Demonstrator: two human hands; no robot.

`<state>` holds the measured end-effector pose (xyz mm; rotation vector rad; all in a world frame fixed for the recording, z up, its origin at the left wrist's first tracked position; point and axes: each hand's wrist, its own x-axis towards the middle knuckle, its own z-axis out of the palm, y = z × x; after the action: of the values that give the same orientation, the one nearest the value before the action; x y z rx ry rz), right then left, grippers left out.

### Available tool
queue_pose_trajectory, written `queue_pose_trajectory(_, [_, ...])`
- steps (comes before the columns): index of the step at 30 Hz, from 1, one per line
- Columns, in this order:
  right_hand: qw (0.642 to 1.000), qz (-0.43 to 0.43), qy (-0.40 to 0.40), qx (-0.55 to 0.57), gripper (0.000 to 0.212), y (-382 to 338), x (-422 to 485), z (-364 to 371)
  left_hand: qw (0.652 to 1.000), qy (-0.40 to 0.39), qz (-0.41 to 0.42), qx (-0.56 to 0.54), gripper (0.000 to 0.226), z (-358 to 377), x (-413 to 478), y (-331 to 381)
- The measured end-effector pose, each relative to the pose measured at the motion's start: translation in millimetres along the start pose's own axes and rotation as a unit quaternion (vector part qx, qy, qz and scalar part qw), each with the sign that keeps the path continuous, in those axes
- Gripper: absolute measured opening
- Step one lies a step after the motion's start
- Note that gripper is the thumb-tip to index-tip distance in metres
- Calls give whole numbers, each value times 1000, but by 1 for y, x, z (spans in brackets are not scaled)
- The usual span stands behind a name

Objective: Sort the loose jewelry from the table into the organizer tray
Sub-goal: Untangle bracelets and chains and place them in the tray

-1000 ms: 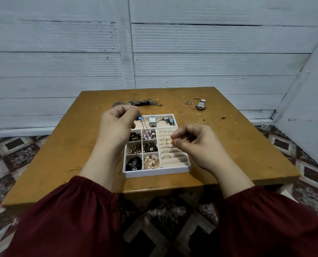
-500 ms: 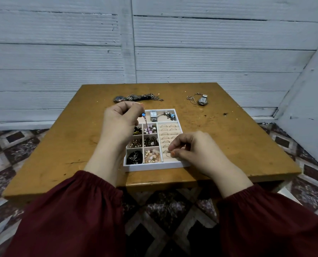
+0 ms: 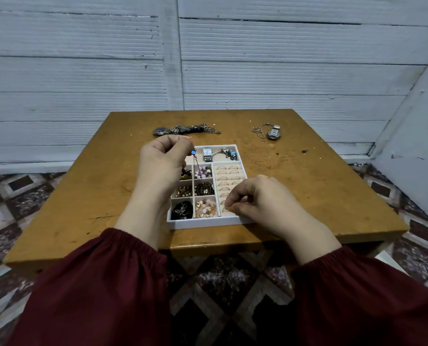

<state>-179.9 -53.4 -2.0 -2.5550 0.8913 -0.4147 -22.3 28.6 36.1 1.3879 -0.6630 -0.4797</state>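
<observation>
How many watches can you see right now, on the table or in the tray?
3. One round-faced watch lies loose at the table's far left, one silver watch loose at the far right, and one rectangular watch sits in the organizer tray's top compartment. The hands may hide others.

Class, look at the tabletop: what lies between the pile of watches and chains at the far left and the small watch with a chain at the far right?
In the head view, only bare table lies between the pile and the small watch.
</observation>
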Motion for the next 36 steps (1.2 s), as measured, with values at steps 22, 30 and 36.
queue_pose_trajectory(22, [996, 42, 25, 74, 11, 0, 2, 3, 1000, 1, -3, 7, 18, 2, 0, 0])
queue_pose_trajectory(30, [995, 38, 24, 90, 9, 0, 2, 4, 1000, 1, -9, 5, 17, 1, 1, 0])
queue_pose_trajectory(36, [980, 35, 65, 184, 6, -8, 1, 2, 1000, 13, -9, -1, 19, 0, 2, 1])
